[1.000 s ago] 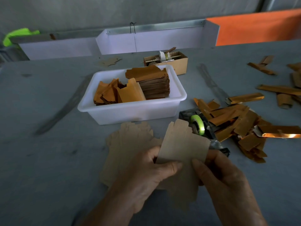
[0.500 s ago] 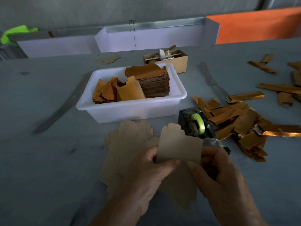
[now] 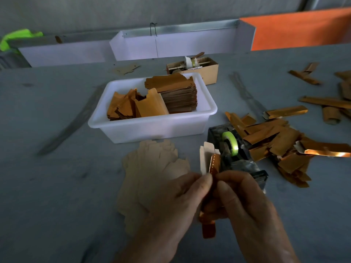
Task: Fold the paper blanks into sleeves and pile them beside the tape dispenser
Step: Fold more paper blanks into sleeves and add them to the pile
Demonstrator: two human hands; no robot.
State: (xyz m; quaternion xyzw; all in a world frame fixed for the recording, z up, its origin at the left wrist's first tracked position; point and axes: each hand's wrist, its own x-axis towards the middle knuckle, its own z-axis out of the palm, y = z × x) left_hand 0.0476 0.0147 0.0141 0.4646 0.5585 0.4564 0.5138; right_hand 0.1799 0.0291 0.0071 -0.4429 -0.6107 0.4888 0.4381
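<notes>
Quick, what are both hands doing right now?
Left hand: pinching the folded paper blank.
Right hand: pinching the same blank.

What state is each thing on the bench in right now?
Paper blank: folded narrow, pinched upright by both hands.
Left hand: gripping the blank.
Right hand: gripping the blank.
Flat blanks: loose pile on table.
Tape dispenser: loaded with green roll.
Sleeve pile: heaped beside dispenser.
White bin: holds stacked blanks.
</notes>
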